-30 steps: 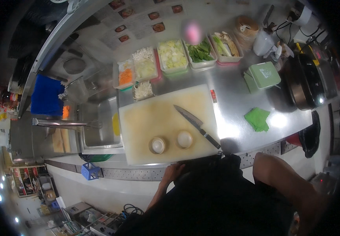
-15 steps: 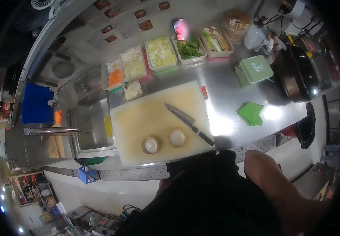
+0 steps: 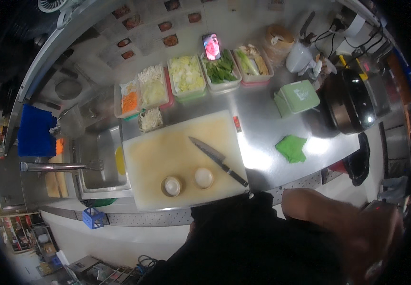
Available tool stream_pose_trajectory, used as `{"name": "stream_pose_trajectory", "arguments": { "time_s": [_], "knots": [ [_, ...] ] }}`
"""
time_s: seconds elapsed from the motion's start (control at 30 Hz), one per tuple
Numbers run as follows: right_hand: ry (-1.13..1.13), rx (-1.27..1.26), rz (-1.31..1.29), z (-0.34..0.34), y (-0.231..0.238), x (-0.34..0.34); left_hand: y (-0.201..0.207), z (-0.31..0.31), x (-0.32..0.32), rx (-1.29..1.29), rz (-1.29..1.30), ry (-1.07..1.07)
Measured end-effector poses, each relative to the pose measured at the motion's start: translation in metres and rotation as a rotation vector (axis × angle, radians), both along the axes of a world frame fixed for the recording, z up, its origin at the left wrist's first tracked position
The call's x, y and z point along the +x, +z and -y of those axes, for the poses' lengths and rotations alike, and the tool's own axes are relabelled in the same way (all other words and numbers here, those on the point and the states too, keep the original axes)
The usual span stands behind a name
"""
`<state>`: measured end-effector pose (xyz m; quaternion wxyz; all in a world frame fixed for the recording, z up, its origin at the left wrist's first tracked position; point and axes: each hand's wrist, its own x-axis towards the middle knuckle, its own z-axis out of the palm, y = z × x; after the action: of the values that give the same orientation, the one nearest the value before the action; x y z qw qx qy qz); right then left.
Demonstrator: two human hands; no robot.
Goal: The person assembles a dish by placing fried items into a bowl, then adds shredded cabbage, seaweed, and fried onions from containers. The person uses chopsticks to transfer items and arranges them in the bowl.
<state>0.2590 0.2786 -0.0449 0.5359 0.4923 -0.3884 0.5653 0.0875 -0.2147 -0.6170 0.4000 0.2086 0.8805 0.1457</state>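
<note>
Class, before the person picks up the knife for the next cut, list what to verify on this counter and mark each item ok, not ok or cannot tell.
1. Knife lies flat on the cutting board, blade pointing away: ok.
2. Knife handle reaches the board's near right corner, free to grasp: ok.
3. Two round pieces sit on the board near the front edge, apart from the blade: ok.
4. Right hand is blurred and off the counter; what it holds: cannot tell.
5. Left hand in view: not ok, hidden.
6. Board's middle bare for cutting: ok.
</note>
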Motion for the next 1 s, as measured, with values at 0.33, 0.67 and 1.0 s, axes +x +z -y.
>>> {"name": "stream_pose_trajectory", "arguments": {
  "time_s": [0.33,0.67,1.0],
  "knots": [
    [-1.058,-0.456,1.558,-0.306,-0.289,-0.176,0.017,-0.059,-0.029,0.059,-0.142,0.013],
    [-1.773,-0.230,1.755,-0.486,-0.361,-0.306,0.028,-0.100,-0.021,0.048,-0.212,0.149],
    [-1.795,-0.139,1.682,-0.489,-0.377,-0.303,0.032,-0.098,-0.007,0.027,-0.199,0.186]
  ]
}}
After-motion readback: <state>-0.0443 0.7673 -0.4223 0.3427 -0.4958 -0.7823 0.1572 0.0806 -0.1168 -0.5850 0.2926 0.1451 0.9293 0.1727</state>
